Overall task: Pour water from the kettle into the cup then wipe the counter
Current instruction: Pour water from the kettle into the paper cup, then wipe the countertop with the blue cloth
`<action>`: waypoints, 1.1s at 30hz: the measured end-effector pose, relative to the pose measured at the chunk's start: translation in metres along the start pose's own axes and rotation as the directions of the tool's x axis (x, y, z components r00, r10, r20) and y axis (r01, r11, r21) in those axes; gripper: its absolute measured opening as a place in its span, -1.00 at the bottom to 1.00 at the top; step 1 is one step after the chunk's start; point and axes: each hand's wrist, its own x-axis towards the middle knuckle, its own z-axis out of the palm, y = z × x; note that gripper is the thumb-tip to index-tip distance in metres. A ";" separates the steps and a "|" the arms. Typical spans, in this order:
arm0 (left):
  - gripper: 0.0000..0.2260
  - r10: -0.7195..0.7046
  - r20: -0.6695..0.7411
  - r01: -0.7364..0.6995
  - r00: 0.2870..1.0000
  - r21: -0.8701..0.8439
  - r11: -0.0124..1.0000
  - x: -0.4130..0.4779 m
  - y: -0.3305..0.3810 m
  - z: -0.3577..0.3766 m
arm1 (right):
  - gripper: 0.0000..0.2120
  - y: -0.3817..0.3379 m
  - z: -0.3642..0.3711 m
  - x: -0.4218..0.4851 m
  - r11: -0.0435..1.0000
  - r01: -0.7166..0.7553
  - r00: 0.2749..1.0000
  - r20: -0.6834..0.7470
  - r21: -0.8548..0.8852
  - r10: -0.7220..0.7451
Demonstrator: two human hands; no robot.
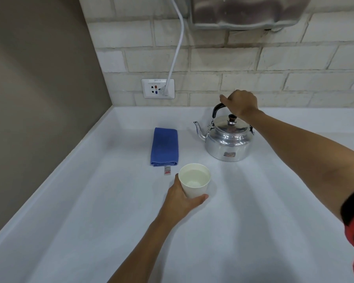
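Observation:
A shiny metal kettle (227, 140) stands upright on the white counter (253, 211), spout pointing left, lid on. My right hand (241, 103) is closed around its black handle from above. A white paper cup (195, 182) with water in it stands on the counter in front of the kettle. My left hand (181, 199) wraps the cup's lower left side. A folded blue cloth (165, 147) lies flat to the left of the kettle, untouched.
A wall socket (158, 88) with a white cable (177, 43) plugged in sits on the brick wall behind. A metal appliance (245, 12) hangs above the kettle. A grey side wall borders the counter on the left.

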 end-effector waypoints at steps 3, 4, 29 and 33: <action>-0.23 -0.009 0.024 0.010 1.000 -0.013 1.000 -0.001 0.003 -0.001 | -0.61 -0.002 -0.001 -0.016 0.994 0.099 0.990 -0.100 -0.053 -0.104; -0.21 -0.010 0.051 0.011 0.999 -0.030 0.999 -0.002 0.004 -0.004 | -0.67 -0.002 -0.001 -0.025 0.984 0.158 0.972 -0.161 -0.078 -0.169; -0.51 -0.044 -0.011 0.036 0.999 0.775 0.631 0.172 -0.028 -0.062 | -0.35 0.023 0.088 -0.249 0.997 0.028 0.942 0.336 -0.075 -0.001; -0.51 -0.074 0.010 0.037 0.997 0.798 0.601 0.190 -0.038 -0.051 | -0.36 0.023 0.089 -0.249 0.998 0.015 0.944 0.329 -0.058 0.005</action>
